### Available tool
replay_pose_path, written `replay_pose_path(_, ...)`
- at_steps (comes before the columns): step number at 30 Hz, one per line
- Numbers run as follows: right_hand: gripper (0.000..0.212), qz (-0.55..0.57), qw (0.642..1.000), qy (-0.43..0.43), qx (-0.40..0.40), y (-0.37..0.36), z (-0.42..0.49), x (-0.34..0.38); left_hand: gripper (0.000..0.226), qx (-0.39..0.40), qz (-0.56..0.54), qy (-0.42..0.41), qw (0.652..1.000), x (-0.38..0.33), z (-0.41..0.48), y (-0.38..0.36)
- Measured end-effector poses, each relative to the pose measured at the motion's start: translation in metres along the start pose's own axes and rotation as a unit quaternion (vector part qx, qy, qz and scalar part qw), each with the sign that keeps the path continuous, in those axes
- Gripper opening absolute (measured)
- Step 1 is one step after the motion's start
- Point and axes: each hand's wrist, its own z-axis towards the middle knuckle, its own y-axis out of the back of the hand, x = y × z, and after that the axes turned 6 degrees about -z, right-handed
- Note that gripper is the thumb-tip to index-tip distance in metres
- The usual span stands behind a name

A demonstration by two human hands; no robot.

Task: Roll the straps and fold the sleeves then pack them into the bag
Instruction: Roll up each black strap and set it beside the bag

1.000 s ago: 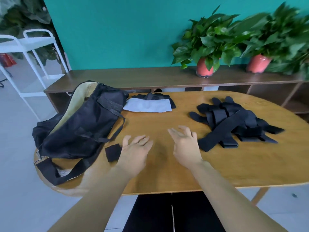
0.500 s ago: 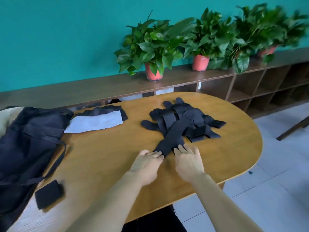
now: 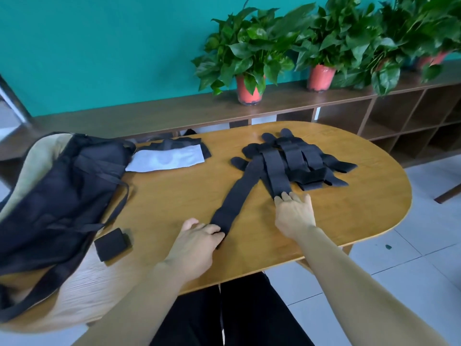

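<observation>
A pile of black straps [image 3: 299,161] lies on the right half of the wooden table [image 3: 349,221]. One long black strap [image 3: 237,196] stretches from the pile toward me. My left hand [image 3: 197,243] grips its near end with curled fingers. With straight fingers, my right hand [image 3: 294,213] touches the near end of another strap [image 3: 277,176] in the pile. A black bag [image 3: 57,191] with a tan lining lies open on the table's left end. Folded black and white sleeves [image 3: 167,157] lie beside the bag at the back.
A small rolled black strap [image 3: 111,243] sits near the bag's front. A low wooden shelf [image 3: 374,116] with potted plants [image 3: 249,61] runs along the teal wall behind the table. Tiled floor shows to the right.
My left hand has pulled one long strap out of the pile toward me and to the left. My right hand moved forward onto another strap's end. The view shifted left.
</observation>
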Motion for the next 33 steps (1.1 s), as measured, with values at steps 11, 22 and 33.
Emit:
replay_pose_path(11, 0.036, 0.071, 0.968, 0.166, -0.174, 0.018, -0.025, 0.04, 0.046, -0.121, -0.059, 0.002, 0.991, 0.025, -0.013, -0.002)
replay_pose_path(22, 0.033, 0.093, 0.958, 0.259, -0.082, 0.001, -0.027, 0.083, 0.029, -0.079, -0.096, -0.043, 0.991, 0.036, 0.001, -0.016)
replay_pose_path(33, 0.036, -0.014, 0.964, 0.267, -0.011, 0.019, 0.034, 0.117, 0.019, -0.127, -0.105, -0.04, 0.986, 0.041, -0.023, -0.028)
